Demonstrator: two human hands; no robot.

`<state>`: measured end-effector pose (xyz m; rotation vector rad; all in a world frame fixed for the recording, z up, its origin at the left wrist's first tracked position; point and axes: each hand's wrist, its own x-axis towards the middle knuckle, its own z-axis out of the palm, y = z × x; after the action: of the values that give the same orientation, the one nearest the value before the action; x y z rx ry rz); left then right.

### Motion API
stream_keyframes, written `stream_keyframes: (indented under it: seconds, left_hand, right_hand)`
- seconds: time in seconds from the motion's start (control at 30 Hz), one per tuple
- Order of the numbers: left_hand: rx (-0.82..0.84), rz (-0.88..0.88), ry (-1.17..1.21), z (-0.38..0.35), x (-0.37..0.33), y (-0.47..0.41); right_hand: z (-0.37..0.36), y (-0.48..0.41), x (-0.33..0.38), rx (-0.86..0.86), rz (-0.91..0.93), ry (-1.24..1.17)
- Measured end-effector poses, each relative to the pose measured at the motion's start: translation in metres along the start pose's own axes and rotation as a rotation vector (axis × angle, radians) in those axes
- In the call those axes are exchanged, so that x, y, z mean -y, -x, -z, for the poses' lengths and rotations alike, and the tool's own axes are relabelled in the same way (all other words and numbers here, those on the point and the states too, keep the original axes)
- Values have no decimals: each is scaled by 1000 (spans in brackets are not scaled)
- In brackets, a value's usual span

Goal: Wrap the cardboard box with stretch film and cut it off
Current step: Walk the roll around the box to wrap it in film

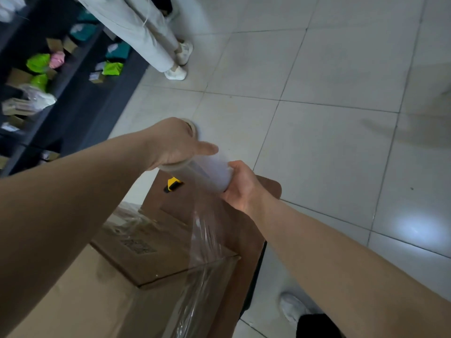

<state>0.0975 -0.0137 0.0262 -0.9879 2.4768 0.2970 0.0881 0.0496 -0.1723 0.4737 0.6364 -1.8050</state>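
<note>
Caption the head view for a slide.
Left hand and right hand hold the stretch film roll, film stretched down to the cardboard box, yellow cutter nearby.

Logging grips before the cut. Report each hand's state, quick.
The left hand grips the far end of the stretch film roll.
The right hand grips its near end.

Brown table (268,189), carrying cardboard box (156,262) and yellow-black cutter (172,184)
</note>
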Motion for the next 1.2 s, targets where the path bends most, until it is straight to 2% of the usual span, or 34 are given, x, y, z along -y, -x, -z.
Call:
stream_keyframes:
  seconds: [0.3, 0.43, 0.57, 0.7, 0.9, 1.07, 1.2]
  left_hand:
    - [-28, 45, -16, 16, 26, -13]
    - [-12, 92, 52, 20, 39, -17]
    - [-69, 227, 187, 23, 50, -24]
    - [-102, 259, 60, 25, 54, -26]
    - [-174, 280, 92, 31, 63, -31]
    - [-157, 290, 35, 33, 73, -34]
    - [-158, 339, 130, 36, 82, -41]
  right_hand:
    - [-17, -15, 0, 27, -15, 65]
    - [-28, -28, 1, -13, -55, 37]
    - [-36, -37, 5, 47, -131, 85]
    - [-41, -42, 7, 63, -197, 211]
    - [-57, -61, 21, 65, -275, 418]
    - [-74, -72, 19, 74, -312, 423]
    - [-83, -82, 11, 64, -321, 402]
